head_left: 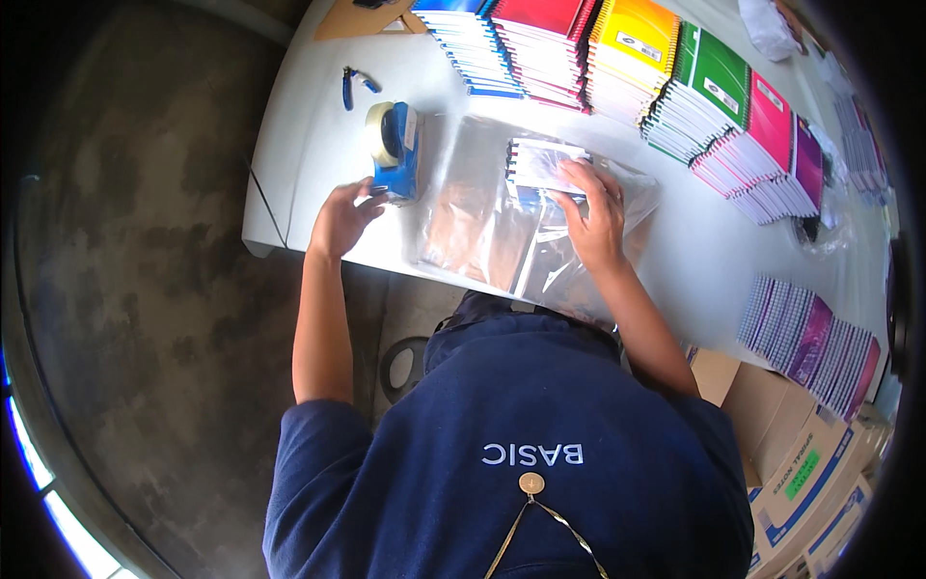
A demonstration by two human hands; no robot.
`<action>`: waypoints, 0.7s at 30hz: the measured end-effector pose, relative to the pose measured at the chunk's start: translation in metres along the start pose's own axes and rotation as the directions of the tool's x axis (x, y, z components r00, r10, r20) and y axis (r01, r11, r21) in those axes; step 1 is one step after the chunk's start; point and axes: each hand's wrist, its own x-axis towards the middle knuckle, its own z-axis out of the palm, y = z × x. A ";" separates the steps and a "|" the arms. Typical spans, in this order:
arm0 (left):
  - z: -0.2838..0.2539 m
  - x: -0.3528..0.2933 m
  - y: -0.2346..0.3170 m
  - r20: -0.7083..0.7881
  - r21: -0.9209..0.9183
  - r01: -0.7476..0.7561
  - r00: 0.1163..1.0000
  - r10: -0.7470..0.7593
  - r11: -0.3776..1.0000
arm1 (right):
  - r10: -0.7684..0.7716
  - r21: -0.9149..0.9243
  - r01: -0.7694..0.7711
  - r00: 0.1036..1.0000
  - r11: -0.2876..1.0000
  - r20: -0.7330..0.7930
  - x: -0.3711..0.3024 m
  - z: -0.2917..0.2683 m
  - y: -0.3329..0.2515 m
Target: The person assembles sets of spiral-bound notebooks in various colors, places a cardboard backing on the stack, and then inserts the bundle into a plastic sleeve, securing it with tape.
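My left hand [344, 218] is at the near end of a blue tape dispenser [407, 159], its fingertips bent in close against it. Whatever those fingers may pinch is too small to make out. A roll of pale tape [382, 135] sits in the dispenser. On the white table, my right hand [596, 214] grips the right side of a small stack of spiral notebooks [531, 164], fingers on top and thumb at the near edge. Clear plastic bag film [473, 232] lies around the stack and spreads toward the table's front edge.
Stacks of blue, red, yellow [632, 43], green [714, 82], pink and purple notebooks line the far side. Small blue-handled cutters [349, 87] lie at the far left. More spiral-bound items [810, 338] sit at the right edge, above cardboard boxes [801, 463].
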 end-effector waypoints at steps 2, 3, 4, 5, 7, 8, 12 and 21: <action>0.006 -0.029 -0.011 0.005 -0.496 0.100 0.994 -0.112 0.862 | 0.010 -0.008 -0.010 1.000 1.000 -0.005 -0.001 -0.001 0.005; 0.007 -0.041 -0.018 -0.096 -0.315 0.163 0.975 -0.202 0.935 | 0.011 -0.002 -0.011 1.000 1.000 -0.003 -0.001 -0.001 0.004; 0.001 -0.045 -0.025 -0.120 -0.084 0.253 0.958 -0.262 0.964 | 0.005 0.004 -0.005 1.000 1.000 0.006 -0.002 -0.001 0.001; -0.006 -0.045 -0.028 -0.157 0.148 0.333 0.937 -0.311 0.931 | -0.005 0.009 0.005 1.000 1.000 0.013 0.001 -0.002 -0.001; -0.006 -0.031 -0.020 -0.593 0.608 0.320 0.792 0.147 0.727 | -0.023 0.017 0.022 1.000 1.000 0.020 0.001 -0.004 -0.003; -0.006 -0.022 -0.009 -0.689 0.504 0.233 0.689 0.225 0.831 | -0.027 0.016 0.027 1.000 1.000 0.015 0.001 -0.004 -0.003; 0.146 -0.013 0.094 -0.336 -0.075 -0.176 0.931 0.142 0.982 | -0.005 0.017 0.005 1.000 1.000 -0.003 -0.002 -0.001 0.010; 0.247 -0.030 0.061 -0.226 -0.143 0.278 0.925 -0.305 0.950 | 0.026 -0.139 0.003 0.979 0.990 0.200 0.005 -0.017 -0.008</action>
